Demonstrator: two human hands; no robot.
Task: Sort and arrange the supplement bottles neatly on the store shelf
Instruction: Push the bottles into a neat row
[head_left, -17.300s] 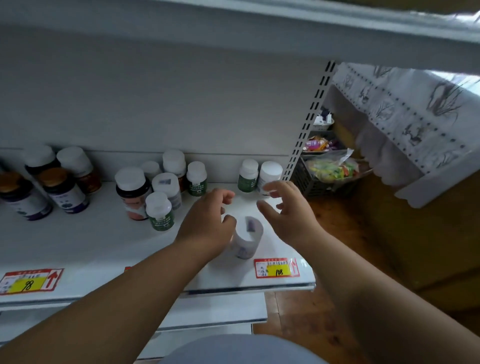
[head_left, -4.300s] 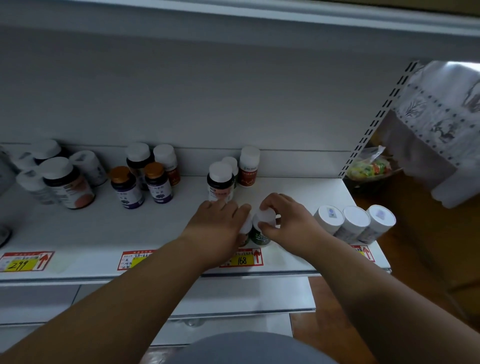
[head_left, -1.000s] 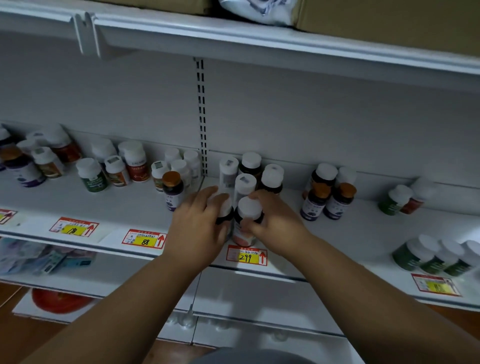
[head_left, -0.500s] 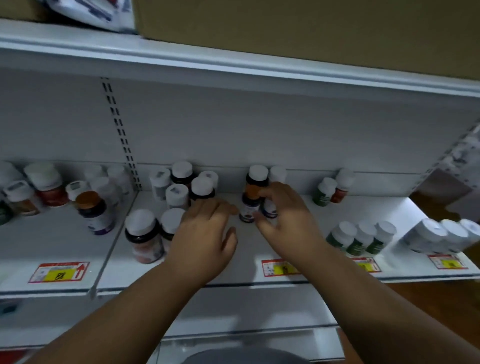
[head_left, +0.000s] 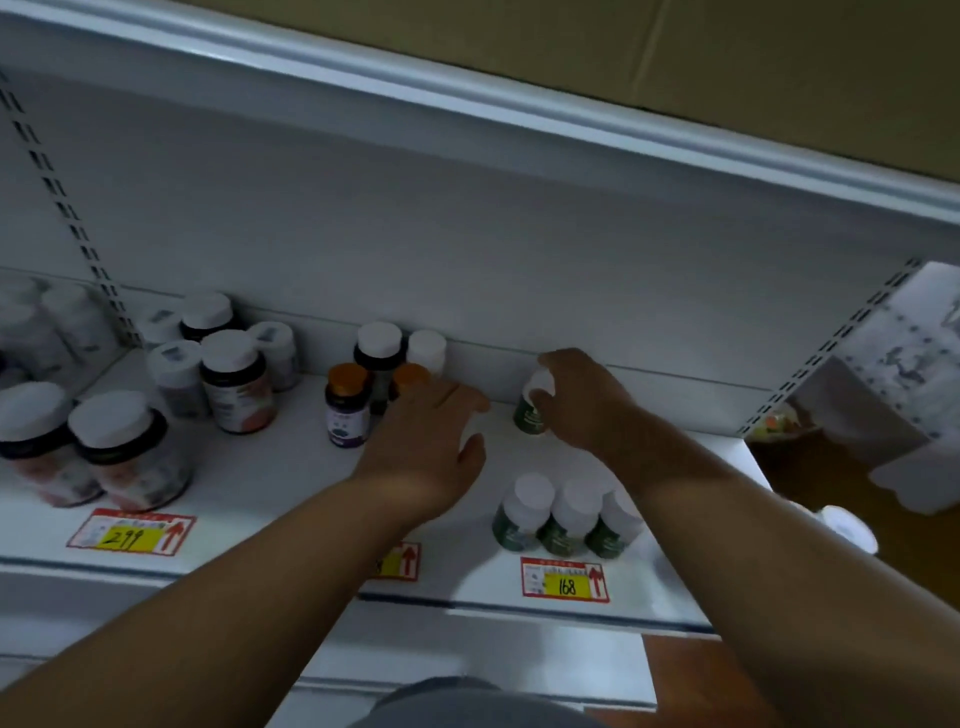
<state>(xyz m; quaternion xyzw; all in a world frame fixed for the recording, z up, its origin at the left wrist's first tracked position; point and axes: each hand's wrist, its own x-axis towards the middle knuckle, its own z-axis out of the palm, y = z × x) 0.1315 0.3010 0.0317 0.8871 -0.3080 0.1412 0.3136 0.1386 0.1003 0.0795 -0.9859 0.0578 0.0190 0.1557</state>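
Note:
My right hand (head_left: 584, 402) grips a small green bottle with a white cap (head_left: 530, 413) near the back wall of the white shelf (head_left: 270, 478). My left hand (head_left: 428, 447) hovers flat over the shelf with straight fingers, its fingertips beside two orange-capped dark bottles (head_left: 347, 405). Behind those stand a dark bottle and a white one, both white-capped (head_left: 379, 345). Three green white-capped bottles (head_left: 563, 517) stand in a row at the shelf's front, above the 168 price tag (head_left: 565, 579).
Larger white-capped bottles (head_left: 117, 449) stand front left above the 299 tag (head_left: 130, 530), with more bottles (head_left: 228, 371) behind them. A perforated upright (head_left: 62, 192) divides the back panel. The upper shelf (head_left: 467, 98) overhangs. The shelf ends at right over a wooden floor (head_left: 701, 675).
The view has shifted right. My right hand left the orange-capped bottles and now holds a green bottle farther right. My left hand followed to the right, beside the orange-capped pair.

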